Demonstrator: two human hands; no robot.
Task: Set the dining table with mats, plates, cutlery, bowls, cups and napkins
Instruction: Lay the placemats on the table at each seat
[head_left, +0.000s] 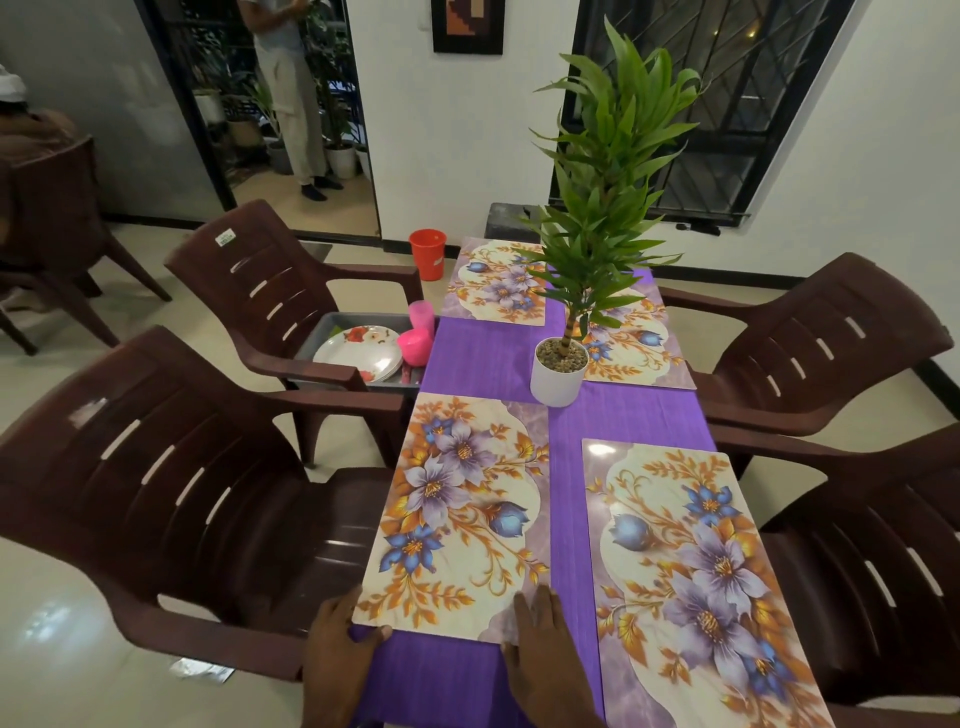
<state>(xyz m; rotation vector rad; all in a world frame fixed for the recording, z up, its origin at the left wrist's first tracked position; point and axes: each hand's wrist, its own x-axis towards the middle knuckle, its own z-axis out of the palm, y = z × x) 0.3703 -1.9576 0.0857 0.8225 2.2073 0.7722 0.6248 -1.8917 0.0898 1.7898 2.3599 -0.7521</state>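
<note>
Mats (460, 512) — four laid — plates (359, 353) stacked, two pink cups (415, 338).

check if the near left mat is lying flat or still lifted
Flat. The near left mat lies on the purple cloth; the left hand holds its corner, and the right hand presses its near edge.
</note>
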